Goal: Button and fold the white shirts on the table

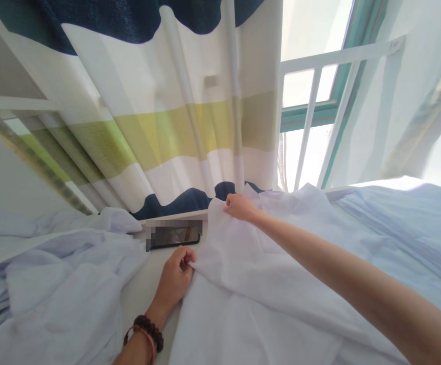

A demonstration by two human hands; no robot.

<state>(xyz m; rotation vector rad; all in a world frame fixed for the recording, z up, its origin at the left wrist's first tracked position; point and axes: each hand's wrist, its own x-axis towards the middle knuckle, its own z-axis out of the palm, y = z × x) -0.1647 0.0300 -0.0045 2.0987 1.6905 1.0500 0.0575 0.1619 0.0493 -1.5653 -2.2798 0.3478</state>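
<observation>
While the left hand (175, 274) pinches the white cloth (243, 258), spread at five o'clock of centre, by its ten-o'clock edge and the right hand (241, 207) grips its eleven-o'clock edge, gentle, even tension should smooth it best.

You seem to be in a home, in a room by a window (321, 115) with a teal frame and bright daylight. Before you hangs a curtain (190, 121) in navy, white and lime bands; to its right runs a white railing (342, 54). White cloth (262, 314) and a phone (176, 236) lie around you. You cannot tell which room.
</observation>
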